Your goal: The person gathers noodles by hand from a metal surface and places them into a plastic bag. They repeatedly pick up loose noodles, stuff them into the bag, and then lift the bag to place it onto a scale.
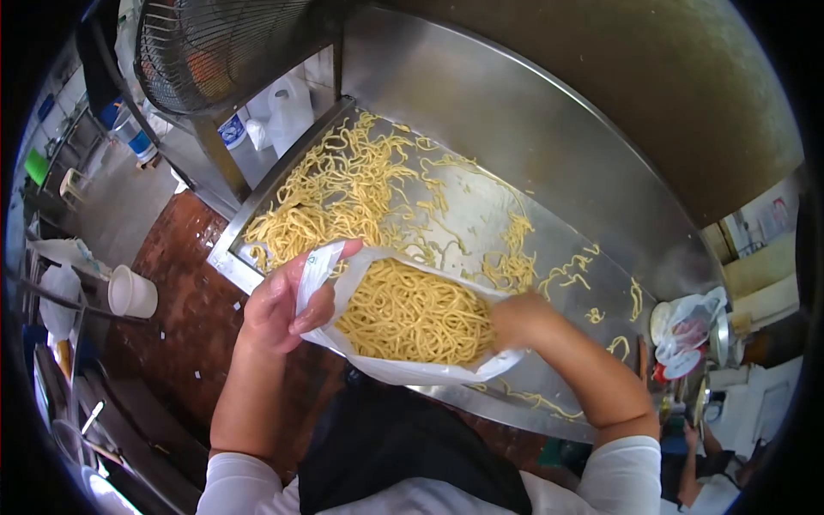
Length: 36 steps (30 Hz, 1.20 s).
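Observation:
A white plastic bag [403, 371] full of yellow noodles [416, 311] is held mouth-up in front of me, above the near edge of the steel table. My left hand [287, 300] pinches the bag's folded rim at its left end, thumb on the near side. At the right end of the opening is my right hand [518, 324], smeared by motion. Its fingers are hidden at the bag and noodles, so their grip does not show. Behind the bag, a heap of loose noodles [335, 193] covers the left part of the table.
The steel table [468, 202] has raised edges and a tall back panel; stray noodles lie across it. A caged fan [223, 56] stands at upper left. On the brown floor is a white bucket [132, 292]. Bagged items [691, 322] sit at right; another person's arm [690, 463] shows at lower right.

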### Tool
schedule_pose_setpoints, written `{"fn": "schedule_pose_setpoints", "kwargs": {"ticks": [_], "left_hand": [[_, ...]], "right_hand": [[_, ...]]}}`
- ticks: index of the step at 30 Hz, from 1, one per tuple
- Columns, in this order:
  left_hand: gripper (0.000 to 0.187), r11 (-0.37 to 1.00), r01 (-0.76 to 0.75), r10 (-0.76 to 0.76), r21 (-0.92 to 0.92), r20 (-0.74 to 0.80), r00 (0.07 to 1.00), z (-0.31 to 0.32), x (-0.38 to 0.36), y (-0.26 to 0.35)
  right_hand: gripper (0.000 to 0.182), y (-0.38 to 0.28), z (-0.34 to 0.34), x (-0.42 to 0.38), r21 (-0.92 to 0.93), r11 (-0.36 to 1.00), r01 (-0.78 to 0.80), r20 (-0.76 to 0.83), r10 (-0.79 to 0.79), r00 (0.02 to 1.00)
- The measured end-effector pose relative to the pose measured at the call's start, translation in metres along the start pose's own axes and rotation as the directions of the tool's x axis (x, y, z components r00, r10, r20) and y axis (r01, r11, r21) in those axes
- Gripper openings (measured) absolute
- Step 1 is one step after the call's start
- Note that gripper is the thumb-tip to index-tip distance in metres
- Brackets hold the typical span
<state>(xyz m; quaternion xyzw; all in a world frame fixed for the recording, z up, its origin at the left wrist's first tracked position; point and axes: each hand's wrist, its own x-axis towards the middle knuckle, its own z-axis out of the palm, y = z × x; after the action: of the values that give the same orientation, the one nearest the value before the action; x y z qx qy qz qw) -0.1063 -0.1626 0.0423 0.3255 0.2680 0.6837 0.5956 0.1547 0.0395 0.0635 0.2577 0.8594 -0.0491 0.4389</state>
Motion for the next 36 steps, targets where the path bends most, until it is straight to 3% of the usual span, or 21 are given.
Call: {"fn": "schedule_pose_setpoints", "kwargs": {"ticks": [5, 7, 9, 11, 12, 14, 15, 17, 18, 19, 21, 22, 24, 26, 27, 28, 30, 32, 34, 35, 36], "left_hand": [[0.088, 0.997, 0.04, -0.038, -0.067, 0.032, 0.999, -0.001, -0.006, -0.008], [0.088, 0.998, 0.034, -0.034, -0.043, -0.003, 0.999, 0.005, -0.003, -0.012], [0.091, 0.998, 0.065, -0.065, 0.004, -0.038, 0.997, 0.01, 0.001, -0.015], [0.079, 0.953, -0.012, 0.059, 0.301, -0.15, 0.987, 0.017, 0.009, -0.025], [0.064, 0.924, 0.013, 0.074, 0.381, -0.213, 0.974, 0.025, 0.011, -0.022], [0.056, 0.931, 0.058, 0.038, 0.361, -0.253, 0.967, 0.026, 0.012, -0.014], [0.048, 0.935, 0.101, 0.003, 0.34, -0.292, 0.956, 0.025, 0.011, -0.011], [0.043, 0.946, 0.099, 0.003, 0.307, -0.316, 0.949, 0.02, 0.01, -0.006], [0.041, 0.932, 0.105, 0.041, 0.348, -0.388, 0.921, 0.017, 0.008, -0.006], [0.041, 0.916, 0.117, 0.081, 0.385, -0.46, 0.884, 0.014, 0.005, -0.008], [0.035, 0.92, 0.101, 0.108, 0.379, -0.492, 0.864, 0.008, 0.001, -0.012], [0.034, 0.94, 0.088, 0.081, 0.331, -0.464, 0.882, 0.002, -0.002, -0.012], [0.034, 0.964, 0.072, 0.047, 0.257, -0.429, 0.902, 0.0, -0.004, -0.012], [0.035, 0.991, 0.035, 0.014, 0.127, -0.361, 0.933, -0.002, -0.001, -0.013], [0.036, 1.0, 0.002, -0.004, -0.007, -0.284, 0.959, -0.002, 0.001, -0.013], [0.039, 1.0, -0.01, 0.013, 0.014, -0.22, 0.975, -0.002, 0.004, -0.016], [0.045, 0.992, 0.046, -0.032, 0.119, -0.115, 0.993, 0.013, 0.014, -0.029], [0.05, 0.88, 0.03, -0.108, 0.475, 0.138, 0.984, 0.049, 0.032, -0.061], [0.043, 0.625, -0.322, 0.279, 0.711, 0.182, 0.943, 0.093, 0.052, -0.106], [0.043, 0.636, -0.316, 0.264, 0.704, 0.186, 0.946, 0.092, 0.055, -0.11], [0.038, 0.763, -0.039, 0.1, 0.645, -0.059, 0.993, 0.09, 0.061, -0.112]], "right_hand": [[0.014, -0.003, -0.001, -0.031, -0.09, 0.996, 0.002, -0.229, -0.022, 0.973], [0.011, -0.012, -0.03, -0.052, 0.042, 0.985, 0.166, -0.51, -0.121, 0.852], [0.009, -0.027, -0.042, -0.047, 0.26, 0.875, 0.409, -0.711, -0.113, 0.694], [0.015, -0.048, -0.056, -0.031, 0.459, 0.605, 0.651, -0.735, -0.153, 0.661], [0.015, -0.058, -0.056, -0.018, 0.461, 0.606, 0.648, -0.735, -0.148, 0.662], [0.028, -0.069, -0.046, 0.016, 0.52, 0.394, 0.758, -0.716, -0.283, 0.639], [0.028, -0.066, -0.036, 0.027, 0.523, 0.392, 0.757, -0.717, -0.279, 0.639], [0.047, -0.05, -0.008, 0.04, 0.183, 0.784, 0.593, -0.709, -0.313, 0.632], [0.062, -0.034, 0.011, 0.041, 0.172, 0.851, 0.496, -0.7, -0.248, 0.67], [0.062, -0.019, 0.018, 0.031, 0.179, 0.858, 0.481, -0.692, -0.238, 0.681], [0.066, 0.002, 0.026, 0.007, 0.175, 0.972, 0.156, -0.448, -0.063, 0.892], [0.059, 0.016, 0.031, -0.006, 0.054, 0.991, 0.123, -0.366, -0.095, 0.926], [0.052, 0.021, 0.029, -0.025, -0.068, 0.992, 0.106, -0.277, -0.121, 0.953], [0.034, 0.018, 0.016, -0.048, 0.085, 0.993, -0.082, -0.065, 0.087, 0.994], [0.034, 0.016, 0.008, -0.06, 0.092, 0.992, -0.086, -0.06, 0.092, 0.994], [0.031, 0.013, -0.002, -0.071, 0.14, 0.99, -0.025, -0.16, 0.047, 0.986], [0.034, 0.006, -0.025, -0.084, 0.286, 0.949, 0.135, -0.413, -0.005, 0.911], [0.037, -0.013, -0.049, -0.084, 0.416, 0.851, 0.322, -0.619, 0.006, 0.785], [0.036, -0.034, -0.057, -0.074, 0.466, 0.795, 0.39, -0.674, 0.033, 0.738], [0.031, -0.041, -0.054, -0.065, 0.456, 0.69, 0.562, -0.804, 0.048, 0.593], [0.026, -0.042, -0.047, -0.058, 0.403, 0.573, 0.714, -0.898, 0.095, 0.43]]}}
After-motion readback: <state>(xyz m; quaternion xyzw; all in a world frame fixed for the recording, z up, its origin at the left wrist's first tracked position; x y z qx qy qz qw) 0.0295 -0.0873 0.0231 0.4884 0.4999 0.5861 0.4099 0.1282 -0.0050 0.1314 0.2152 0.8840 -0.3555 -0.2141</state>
